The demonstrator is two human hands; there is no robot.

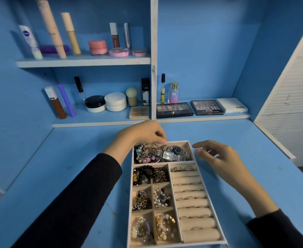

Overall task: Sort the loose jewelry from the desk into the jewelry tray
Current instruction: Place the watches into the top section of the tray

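Observation:
The beige jewelry tray lies on the blue desk in front of me. Its far compartment holds watches, beaded bracelets and a thin silver bangle. The small left compartments hold chains, pearls and beads, and rings sit in the padded rolls on the right. My left hand hangs over the tray's far left corner, fingers curled down, tips at the far rim just above the bangle; whether they pinch it is hidden. My right hand hovers beside the tray's far right corner, fingers relaxed, holding nothing.
Two shelves on the back wall carry tubes, jars and bottles. Eyeshadow palettes lie on the low ledge straight behind the tray. A white slatted panel closes off the right side. Bare blue desk lies left and right of the tray.

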